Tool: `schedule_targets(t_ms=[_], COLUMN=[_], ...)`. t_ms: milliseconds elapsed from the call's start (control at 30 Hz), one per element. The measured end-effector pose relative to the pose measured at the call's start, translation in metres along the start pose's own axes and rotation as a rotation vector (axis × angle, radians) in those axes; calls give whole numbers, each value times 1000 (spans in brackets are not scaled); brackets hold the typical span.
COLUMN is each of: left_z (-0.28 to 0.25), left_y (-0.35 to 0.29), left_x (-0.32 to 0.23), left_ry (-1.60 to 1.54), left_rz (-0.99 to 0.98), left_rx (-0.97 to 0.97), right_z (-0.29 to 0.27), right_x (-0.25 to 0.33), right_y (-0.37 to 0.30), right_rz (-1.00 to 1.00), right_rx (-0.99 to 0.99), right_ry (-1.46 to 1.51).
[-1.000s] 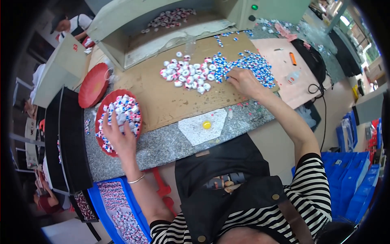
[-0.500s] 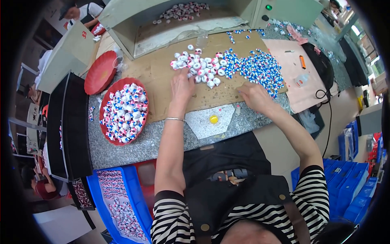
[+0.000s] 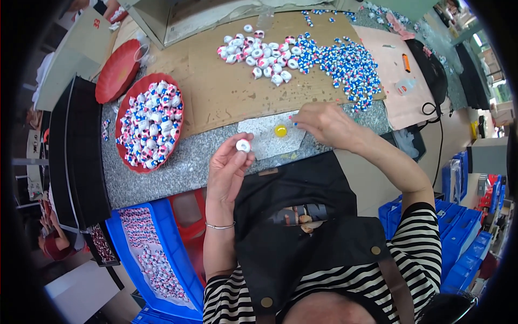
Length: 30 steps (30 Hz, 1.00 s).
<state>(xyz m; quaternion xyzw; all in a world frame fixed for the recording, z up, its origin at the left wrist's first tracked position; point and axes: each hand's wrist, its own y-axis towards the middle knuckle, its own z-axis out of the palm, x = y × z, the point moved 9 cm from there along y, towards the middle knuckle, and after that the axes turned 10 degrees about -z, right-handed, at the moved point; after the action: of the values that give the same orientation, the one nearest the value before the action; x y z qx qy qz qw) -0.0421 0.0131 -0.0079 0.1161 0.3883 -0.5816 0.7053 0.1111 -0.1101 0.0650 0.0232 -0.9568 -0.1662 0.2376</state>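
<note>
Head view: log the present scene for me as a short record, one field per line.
Left hand: left hand holds a white-and-pink piece
Right hand: right hand, small blue piece at its fingertips
Between hands: yellow disc on a pale sheet
On cardboard: white-and-pink pile, touching a blue-and-white pile to its right
Left side: filled red bowl; another red bowl behind it
Far right: orange tool on a pink sheet
</note>
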Motion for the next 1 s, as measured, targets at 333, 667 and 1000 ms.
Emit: schedule_targets(t_ms=[333,667,1000], left_z=[5,18,64], left_y=[-10,13,10], left_x=[-8,15,10], left_ry=[273,553,680], left_rz=[96,384,260], left_rx=[-37,-158,127], right_z=[41,19,-10], right_x=[23,1,35], right_y=[22,0,-7], right_rz=[-190,323,120], right_rx=[190,-177,-190], right_ry=[-129,458,446])
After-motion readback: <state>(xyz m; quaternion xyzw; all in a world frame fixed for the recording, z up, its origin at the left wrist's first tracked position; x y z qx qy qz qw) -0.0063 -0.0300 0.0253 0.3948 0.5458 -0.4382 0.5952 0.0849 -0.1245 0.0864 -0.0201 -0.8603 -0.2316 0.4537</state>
